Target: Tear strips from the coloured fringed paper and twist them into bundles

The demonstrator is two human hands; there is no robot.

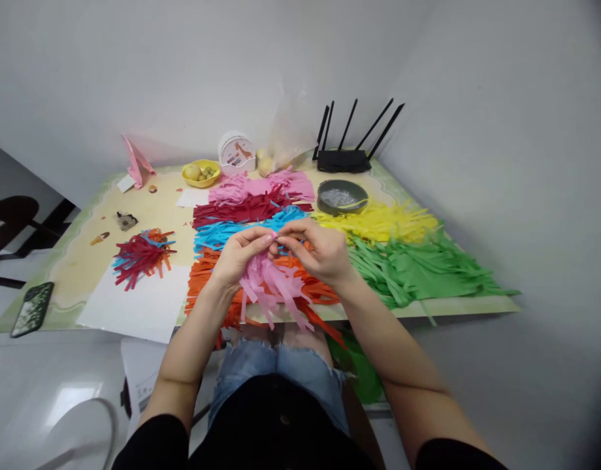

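My left hand and right hand pinch pink fringe above orange strips; green strips crowd my right, white paper reaches the front edge of the table

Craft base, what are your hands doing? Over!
Left hand and right hand pinching pink fringe by its top. Fringe dangling. Orange fringe beneath; nothing blocking either hand.

Soft, fairly even light covers the scene; glare whitens the floor. The frame's right edge blurs dark, and fine detail seems slightly soft.
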